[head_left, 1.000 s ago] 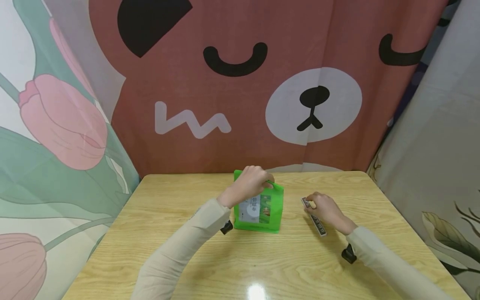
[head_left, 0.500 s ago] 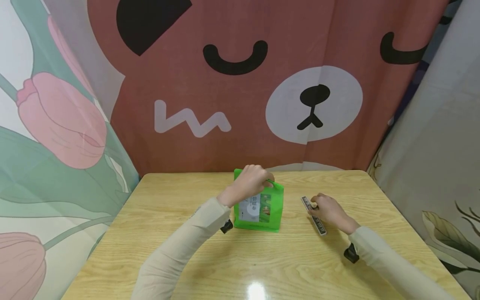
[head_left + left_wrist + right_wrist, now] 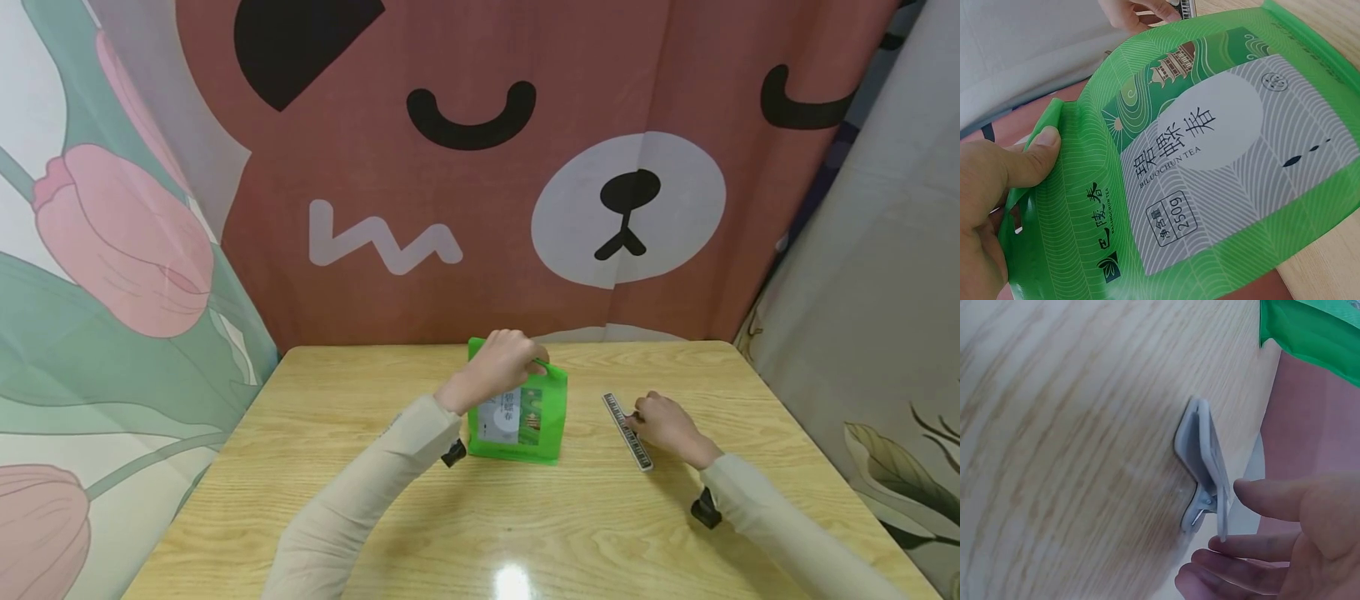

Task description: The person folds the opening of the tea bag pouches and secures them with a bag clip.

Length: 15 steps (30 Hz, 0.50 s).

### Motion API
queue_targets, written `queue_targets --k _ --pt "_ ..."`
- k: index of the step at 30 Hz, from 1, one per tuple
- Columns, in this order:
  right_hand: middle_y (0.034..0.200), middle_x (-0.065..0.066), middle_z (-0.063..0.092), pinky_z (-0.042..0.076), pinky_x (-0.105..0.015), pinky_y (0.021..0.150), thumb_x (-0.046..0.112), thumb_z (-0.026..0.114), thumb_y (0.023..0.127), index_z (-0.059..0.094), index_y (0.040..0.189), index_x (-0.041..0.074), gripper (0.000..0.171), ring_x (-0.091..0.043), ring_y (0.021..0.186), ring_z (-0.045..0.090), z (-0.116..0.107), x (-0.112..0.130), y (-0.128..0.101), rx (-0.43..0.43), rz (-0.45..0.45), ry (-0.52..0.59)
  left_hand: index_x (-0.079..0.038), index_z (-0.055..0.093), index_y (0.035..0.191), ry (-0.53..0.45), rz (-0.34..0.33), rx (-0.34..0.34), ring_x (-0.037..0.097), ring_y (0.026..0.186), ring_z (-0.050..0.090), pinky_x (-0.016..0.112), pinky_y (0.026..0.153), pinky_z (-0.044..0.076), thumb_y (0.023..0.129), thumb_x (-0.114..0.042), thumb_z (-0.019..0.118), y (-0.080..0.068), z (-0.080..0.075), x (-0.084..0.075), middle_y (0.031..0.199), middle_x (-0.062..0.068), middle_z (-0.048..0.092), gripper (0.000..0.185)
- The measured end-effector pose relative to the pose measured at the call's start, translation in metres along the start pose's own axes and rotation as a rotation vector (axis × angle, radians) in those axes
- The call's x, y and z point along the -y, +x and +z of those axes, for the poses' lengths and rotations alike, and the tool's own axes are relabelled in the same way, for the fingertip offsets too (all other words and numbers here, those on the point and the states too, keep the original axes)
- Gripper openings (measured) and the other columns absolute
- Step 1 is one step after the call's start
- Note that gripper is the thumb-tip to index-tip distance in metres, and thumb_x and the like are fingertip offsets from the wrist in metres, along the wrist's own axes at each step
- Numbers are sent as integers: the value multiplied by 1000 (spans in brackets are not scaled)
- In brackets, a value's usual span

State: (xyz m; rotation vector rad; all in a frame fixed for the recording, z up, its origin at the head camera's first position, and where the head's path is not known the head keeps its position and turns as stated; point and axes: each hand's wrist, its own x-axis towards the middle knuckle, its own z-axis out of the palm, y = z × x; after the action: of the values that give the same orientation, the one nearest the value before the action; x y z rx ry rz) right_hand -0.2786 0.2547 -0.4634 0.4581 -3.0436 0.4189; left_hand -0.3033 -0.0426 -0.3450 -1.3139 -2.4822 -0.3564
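Note:
A bright green bag of tea [image 3: 551,425], labelled Biluochun Tea 250g, stands upright near the back of the table. My left hand [image 3: 508,362] grips its folded top edge; in the left wrist view the thumb [image 3: 1046,137] presses on the green film. To the bag's right lies a long bag clip [image 3: 627,431] with a black-and-white piano-key pattern. Beside the clip's handle is my right hand [image 3: 670,429]. The right wrist view has the grey clip [image 3: 1210,456] resting on the wood, the thumb apart from it and the index fingertip at the handle's end.
The light wooden table [image 3: 375,533] ends at a curtain [image 3: 450,308] printed with a bear. Patterned curtains also hang at both sides. A small black wrist device [image 3: 705,508] sits under the right sleeve.
My right hand has shifted right, off the upper part of the bag clip to its handle side. The clip stays in about the same place. The left hand and tea bag hold still.

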Motion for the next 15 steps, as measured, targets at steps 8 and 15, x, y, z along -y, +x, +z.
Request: queue_targets --k 8,15 --pt "85 -12 57 45 -41 64 16 69 94 63 86 -4 22 -23 72 51 1 -5 -2 25 9 -8 -11 80 98 -8 4 -4 6 63 64 15 50 34 90 -16 75 -1 0 0 90 0 75 11" --pt "84 -11 59 47 -43 65 16 71 92 64 96 -9 27 -23 73 53 3 -8 1 17 23 -2 -12 80 98 -2 3 -4 8 65 66 15 52 37 90 -16 75 -1 0 0 90 0 75 11"
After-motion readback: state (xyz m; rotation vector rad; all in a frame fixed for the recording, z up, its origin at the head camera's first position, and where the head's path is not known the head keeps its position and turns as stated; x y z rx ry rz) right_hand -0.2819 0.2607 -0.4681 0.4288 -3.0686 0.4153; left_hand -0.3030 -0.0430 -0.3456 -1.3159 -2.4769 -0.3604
